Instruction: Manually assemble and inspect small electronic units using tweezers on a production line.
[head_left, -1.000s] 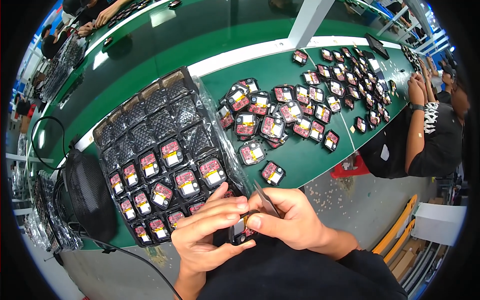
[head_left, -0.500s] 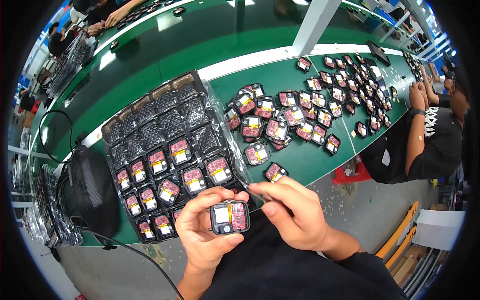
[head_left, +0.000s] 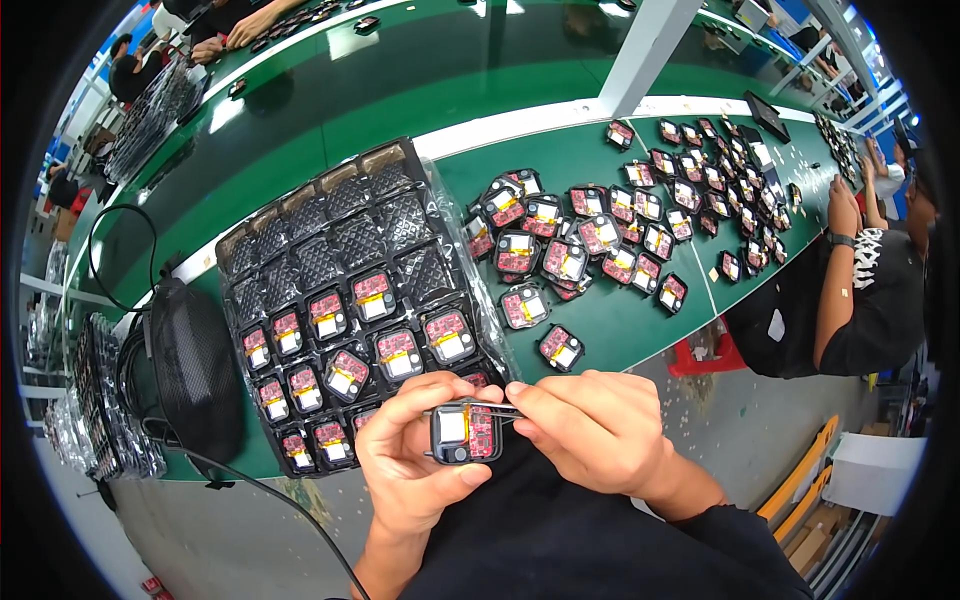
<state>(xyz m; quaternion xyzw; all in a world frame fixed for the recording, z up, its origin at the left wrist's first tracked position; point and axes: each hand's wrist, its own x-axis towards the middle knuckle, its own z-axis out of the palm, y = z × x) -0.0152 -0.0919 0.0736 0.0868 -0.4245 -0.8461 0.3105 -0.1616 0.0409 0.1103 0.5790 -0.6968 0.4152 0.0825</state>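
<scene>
My left hand [head_left: 400, 455] holds a square black device housing [head_left: 466, 436] by its sides, its open face turned up. Inside it a red circuit board, a white block and a strip of yellow tape show. My right hand [head_left: 598, 432] pinches a pair of metal tweezers [head_left: 497, 409], whose tips reach over the top edge of the housing. Whether the tips touch a part is too small to tell. Just beyond my hands lies a black moulded tray [head_left: 345, 248], its nearer pockets filled with similar housings [head_left: 397, 354].
More housings [head_left: 565, 262] lie heaped on the green table [head_left: 625, 330] right of the tray. A black mesh bag [head_left: 190, 360] with a cable sits at left. A grey post [head_left: 650, 55] rises behind. At right a co-worker's arm [head_left: 838, 290] rests near a red bin [head_left: 705, 352].
My right hand has brought the tweezers left and over the housing's top edge. The housing has tilted slightly in my left hand. The whole view has shifted a little.
</scene>
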